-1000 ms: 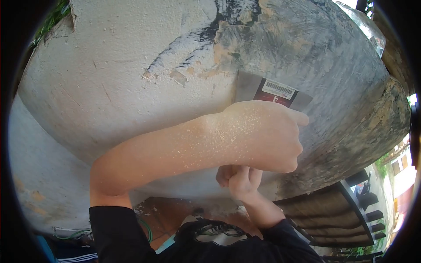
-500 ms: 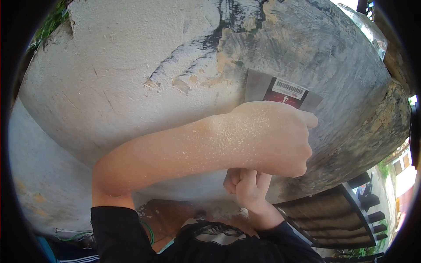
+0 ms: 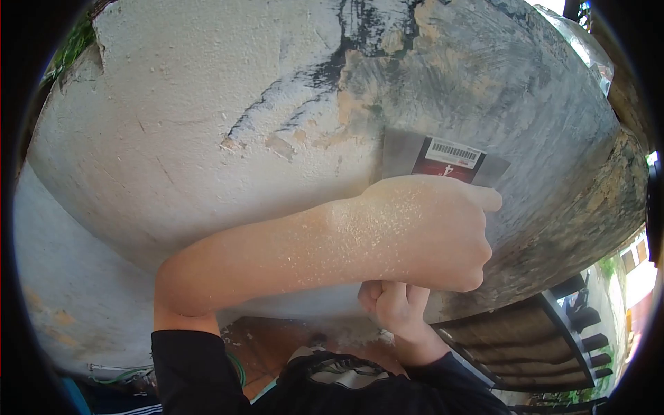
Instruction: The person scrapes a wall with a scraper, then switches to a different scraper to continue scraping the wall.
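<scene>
My left hand reaches across from the left, closed in a fist behind the blade of a wide scraper. The metal blade lies against the curved, weathered surface and bears a red label with a barcode and a "4". The handle is hidden under my left hand. Pale specks of dust cover my left wrist and the back of that hand. Just below, my right hand is closed with its fingers curled in. Part of it is hidden by my left forearm, so what it grips does not show.
Black streaks and peeled patches mark the surface above the scraper. Down to the right is a brown slatted panel with a dark frame. Reddish floor tiles lie below, beside a green hose.
The view has shifted slightly, so the surface's marks, the scraper and both hands sit a little lower in the frame. Both hands keep the same closed pose.
</scene>
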Demonstrator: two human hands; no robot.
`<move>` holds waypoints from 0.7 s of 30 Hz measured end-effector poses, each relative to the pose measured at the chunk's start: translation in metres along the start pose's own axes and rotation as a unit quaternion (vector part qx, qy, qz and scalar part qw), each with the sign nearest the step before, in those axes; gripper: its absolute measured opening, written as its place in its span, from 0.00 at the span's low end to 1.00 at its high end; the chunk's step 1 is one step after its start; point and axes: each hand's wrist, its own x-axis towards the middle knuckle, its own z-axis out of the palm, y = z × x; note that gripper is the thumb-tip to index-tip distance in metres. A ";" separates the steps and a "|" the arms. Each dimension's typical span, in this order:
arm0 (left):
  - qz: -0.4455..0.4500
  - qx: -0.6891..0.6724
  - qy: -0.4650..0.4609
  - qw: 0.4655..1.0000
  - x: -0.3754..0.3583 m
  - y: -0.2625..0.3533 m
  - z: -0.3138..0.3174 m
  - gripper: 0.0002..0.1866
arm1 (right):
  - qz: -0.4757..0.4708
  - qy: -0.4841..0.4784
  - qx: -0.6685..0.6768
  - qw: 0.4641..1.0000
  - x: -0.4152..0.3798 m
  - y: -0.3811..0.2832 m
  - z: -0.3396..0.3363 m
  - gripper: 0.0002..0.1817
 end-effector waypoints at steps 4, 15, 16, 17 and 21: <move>-0.015 -0.039 0.075 0.996 0.001 0.003 0.022 0.08 | -0.013 -0.003 -0.028 1.000 -0.004 0.001 -0.007 0.14; 0.017 -0.033 0.000 0.999 -0.001 -0.006 -0.002 0.07 | -0.019 -0.023 -0.016 0.999 0.003 -0.018 -0.001 0.13; 0.016 -0.011 0.043 0.999 -0.002 -0.005 -0.003 0.07 | -0.021 -0.026 -0.015 0.999 0.002 -0.011 -0.002 0.13; 0.011 -0.012 0.045 0.999 -0.002 -0.005 -0.003 0.07 | -0.033 -0.012 -0.084 0.996 -0.003 -0.002 -0.004 0.13; 0.017 -0.024 -0.037 0.999 0.004 -0.010 -0.004 0.07 | -0.015 -0.017 -0.044 0.999 0.004 -0.011 -0.007 0.13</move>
